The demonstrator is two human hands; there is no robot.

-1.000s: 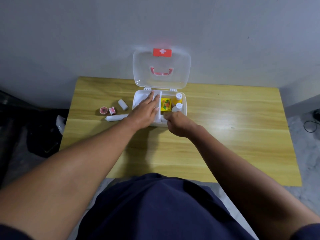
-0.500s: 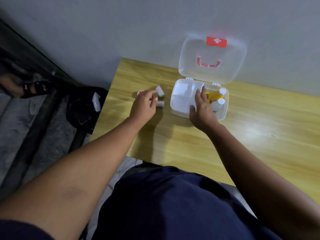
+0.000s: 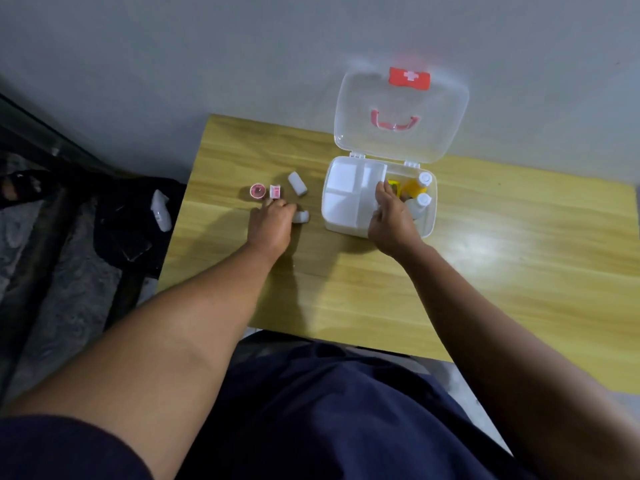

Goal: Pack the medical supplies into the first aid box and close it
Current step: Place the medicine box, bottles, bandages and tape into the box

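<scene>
The clear first aid box stands open on the wooden table, its lid upright against the wall. A white divider tray fills its left half; a yellow carton and two white-capped bottles sit in the right half. My right hand rests on the box's front rim and tray edge. My left hand lies over a long white bandage roll left of the box, fingers closing on it. A short white roll, a small red-and-white packet and a pink tape roll lie beyond.
The table's left edge is close to my left hand. Past it, on the floor, lies a black bag with a white item on it. The wall stands right behind the box.
My left hand left the tray, moved left to the loose supplies and settled on the long roll. My right hand shifted onto the tray edge. The view swung left.
</scene>
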